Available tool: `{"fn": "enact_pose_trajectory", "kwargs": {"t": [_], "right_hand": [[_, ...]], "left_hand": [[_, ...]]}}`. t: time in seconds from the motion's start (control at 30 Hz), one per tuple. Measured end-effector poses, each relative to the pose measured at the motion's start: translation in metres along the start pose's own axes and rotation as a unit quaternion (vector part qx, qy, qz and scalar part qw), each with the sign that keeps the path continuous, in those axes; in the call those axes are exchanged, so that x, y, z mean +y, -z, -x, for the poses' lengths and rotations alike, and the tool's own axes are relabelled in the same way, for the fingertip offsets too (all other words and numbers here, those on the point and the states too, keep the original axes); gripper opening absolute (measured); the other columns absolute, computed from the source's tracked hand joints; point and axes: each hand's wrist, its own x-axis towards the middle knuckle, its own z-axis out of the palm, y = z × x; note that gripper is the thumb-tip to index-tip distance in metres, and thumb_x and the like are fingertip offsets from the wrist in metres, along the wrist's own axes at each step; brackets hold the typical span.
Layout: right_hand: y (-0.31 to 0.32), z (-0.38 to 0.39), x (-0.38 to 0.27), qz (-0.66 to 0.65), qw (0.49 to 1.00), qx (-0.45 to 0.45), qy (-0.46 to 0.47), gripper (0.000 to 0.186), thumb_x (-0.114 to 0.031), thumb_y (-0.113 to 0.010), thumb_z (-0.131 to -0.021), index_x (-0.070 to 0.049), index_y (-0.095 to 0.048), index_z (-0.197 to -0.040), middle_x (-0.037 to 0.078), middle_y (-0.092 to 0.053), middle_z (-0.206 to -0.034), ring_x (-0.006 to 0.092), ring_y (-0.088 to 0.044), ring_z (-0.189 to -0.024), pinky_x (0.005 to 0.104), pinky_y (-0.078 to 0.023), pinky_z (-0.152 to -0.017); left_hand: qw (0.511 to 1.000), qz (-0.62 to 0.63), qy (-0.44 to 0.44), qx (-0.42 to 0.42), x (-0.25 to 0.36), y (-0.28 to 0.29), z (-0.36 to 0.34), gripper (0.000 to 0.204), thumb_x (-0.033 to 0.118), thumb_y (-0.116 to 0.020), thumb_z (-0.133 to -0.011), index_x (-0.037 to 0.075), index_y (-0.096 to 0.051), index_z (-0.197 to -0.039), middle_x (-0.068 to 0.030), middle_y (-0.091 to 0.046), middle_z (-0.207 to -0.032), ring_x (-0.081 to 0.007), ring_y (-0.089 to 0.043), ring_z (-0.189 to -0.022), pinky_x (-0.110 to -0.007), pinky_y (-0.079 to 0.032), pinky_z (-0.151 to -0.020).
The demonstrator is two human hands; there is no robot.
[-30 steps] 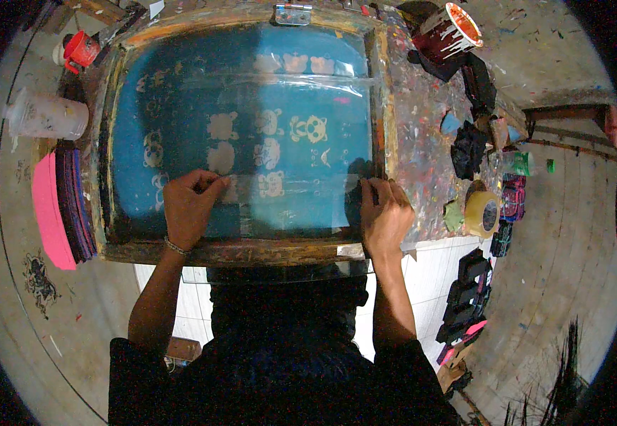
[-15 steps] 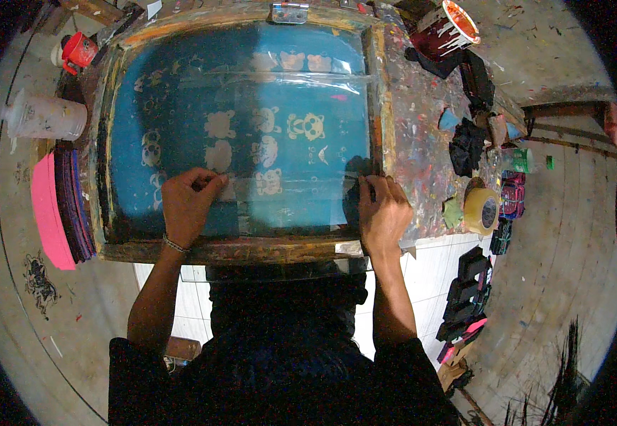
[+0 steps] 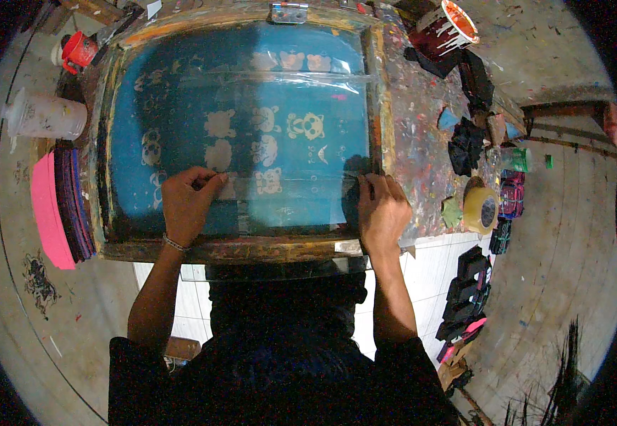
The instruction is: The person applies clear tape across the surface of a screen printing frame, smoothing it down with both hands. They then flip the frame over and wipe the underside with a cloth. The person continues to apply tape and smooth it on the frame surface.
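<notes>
A wooden-framed printing screen (image 3: 244, 250) lies before me, its blue mesh (image 3: 188, 92) showing pale animal figures. Across its lower part a strip of clear tape (image 3: 290, 183) spans between my hands, faintly visible by its shine. My left hand (image 3: 186, 202), a bracelet at its wrist, pinches the tape's left end over the mesh. At the frame's right side, my right hand (image 3: 384, 206) pinches the other end, its fingers closed. Whether the strip touches the mesh I cannot tell. Another shiny clear band (image 3: 287, 78) crosses the upper mesh.
Right of the screen, the paint-stained table (image 3: 422, 156) bears a tape roll (image 3: 480, 210), a black rag (image 3: 466, 150) and a paint bucket (image 3: 454, 30). On the left are a plastic container (image 3: 49, 117), a red cup (image 3: 79, 51) and stacked pink and dark sheets (image 3: 53, 209). A metal hinge (image 3: 289, 13) holds the far edge.
</notes>
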Motion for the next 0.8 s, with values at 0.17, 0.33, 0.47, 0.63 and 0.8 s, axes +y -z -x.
{"fn": "enact_pose_trajectory", "kwargs": {"t": [0.17, 0.33, 0.47, 0.63, 0.8], "right_hand": [[0.000, 0.000, 0.000, 0.014, 1.000, -0.014, -0.007, 0.007, -0.010, -0.072, -0.081, -0.005, -0.069, -0.084, 0.013, -0.067, -0.081, 0.0337, -0.066, -0.072, 0.0409, -0.052, -0.062], [0.000, 0.001, 0.001, 0.023, 0.999, -0.033, -0.006, 0.007, -0.010, -0.072, -0.081, -0.005, -0.069, -0.085, 0.013, -0.068, -0.082, 0.0333, -0.067, -0.074, 0.0407, -0.052, -0.063], [0.000, 0.000, 0.002, 0.037, 0.998, -0.047, -0.007, 0.008, -0.011, -0.071, -0.081, -0.006, -0.069, -0.087, 0.013, -0.069, -0.084, 0.0333, -0.067, -0.075, 0.0405, -0.053, -0.063], [0.002, -0.001, 0.004, 0.063, 0.996, -0.065, -0.002, 0.009, -0.013, -0.071, -0.083, -0.006, -0.069, -0.088, 0.013, -0.070, -0.087, 0.0338, -0.068, -0.075, 0.0410, -0.053, -0.064], [-0.003, -0.004, 0.008, 0.071, 0.994, -0.086, -0.002, 0.010, -0.015, -0.070, -0.084, -0.007, -0.069, -0.087, 0.014, -0.070, -0.086, 0.0347, -0.067, -0.074, 0.0423, -0.053, -0.064]], "left_hand": [[1.000, 0.010, 0.006, -0.007, -0.002, -0.001, 0.000, 0.021, 0.020, -0.078, -0.080, 0.000, -0.074, -0.083, -0.0093, -0.069, -0.070, -0.0137, -0.062, -0.061, -0.028, -0.048, -0.057], [1.000, -0.007, -0.008, -0.008, -0.001, 0.000, 0.002, 0.020, 0.020, -0.077, -0.081, 0.001, -0.074, -0.086, -0.0101, -0.070, -0.072, -0.0149, -0.063, -0.062, -0.029, -0.049, -0.058], [0.997, -0.070, -0.044, 0.010, -0.002, 0.008, 0.000, 0.018, 0.021, -0.075, -0.082, 0.003, -0.073, -0.085, -0.0111, -0.070, -0.074, -0.0208, -0.065, -0.063, -0.033, -0.051, -0.061], [0.953, -0.150, -0.264, 0.015, 0.008, 0.006, -0.015, 0.020, 0.022, -0.071, -0.085, 0.008, -0.070, -0.099, -0.0108, -0.070, -0.096, -0.0257, -0.066, -0.083, -0.038, -0.052, -0.076], [0.826, -0.150, -0.500, -0.211, 0.056, -0.055, -0.014, 0.046, 0.037, -0.058, -0.094, 0.005, -0.059, -0.127, -0.0125, -0.059, -0.132, -0.0268, -0.050, -0.128, -0.046, -0.034, -0.111]]}}
